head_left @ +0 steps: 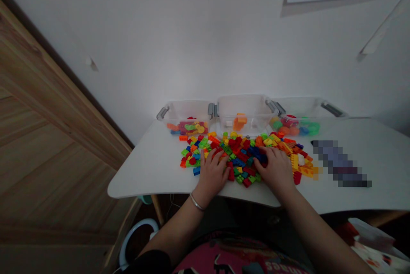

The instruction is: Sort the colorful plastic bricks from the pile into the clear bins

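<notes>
A white desk (150, 171) holds three clear plastic bins (245, 114) behind heaped toy bricks (240, 156).

Dim indoor light, brightest on white wall (182, 52), soft shadows, dark corners, wide-angle bowing at edges, wood panel (48, 137) gloomy, patch (339, 164) on table (150, 171) pixelated.

you look through a single camera worn on your head, set high above your forearms (315, 227) and your pink printed top (237, 257), which edge into the bottom of the frame. it faces forward and down across the white worktop (150, 171) toward the white wall (192, 43). your left hand (211, 176), right hand (273, 169) and the heap of plastic bricks (240, 154) sit near, low and central; the clear plastic bins (245, 114) lie farther off, and a wooden panel (57, 137) fills the left side.
</notes>
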A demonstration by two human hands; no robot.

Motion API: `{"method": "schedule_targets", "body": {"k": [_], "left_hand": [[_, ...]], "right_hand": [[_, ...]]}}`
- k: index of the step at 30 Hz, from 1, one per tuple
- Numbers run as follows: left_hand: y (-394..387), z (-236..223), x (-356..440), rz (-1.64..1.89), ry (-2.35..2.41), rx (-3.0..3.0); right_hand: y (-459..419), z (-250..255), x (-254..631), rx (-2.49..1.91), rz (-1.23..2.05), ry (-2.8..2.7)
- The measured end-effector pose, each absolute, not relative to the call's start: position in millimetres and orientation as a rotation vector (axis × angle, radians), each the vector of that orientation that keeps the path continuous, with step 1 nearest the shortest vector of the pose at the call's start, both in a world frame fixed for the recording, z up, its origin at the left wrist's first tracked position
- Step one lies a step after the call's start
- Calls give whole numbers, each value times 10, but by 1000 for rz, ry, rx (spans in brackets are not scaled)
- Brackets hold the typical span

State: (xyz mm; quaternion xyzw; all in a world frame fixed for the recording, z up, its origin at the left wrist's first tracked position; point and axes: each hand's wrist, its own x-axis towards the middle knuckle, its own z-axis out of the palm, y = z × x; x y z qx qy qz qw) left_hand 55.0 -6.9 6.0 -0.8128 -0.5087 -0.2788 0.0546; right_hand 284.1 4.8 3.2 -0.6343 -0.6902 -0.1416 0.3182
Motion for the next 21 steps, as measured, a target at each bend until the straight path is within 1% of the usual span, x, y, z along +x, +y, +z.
{"method": "schedule_targets", "body": {"k": [5,13,21], "left_hand": [[-79,64,546,-858,-1539,-2478],[-74,60,551,-865,-1533,-2470],[-82,58,545,-872,-1517,-2465]], "right_hand": [[69,61,2854,-1717,-343,-1843],[160,43,2879,-1536,-288,-1931],[161,192,2858,-1386,-251,-1854]]}}
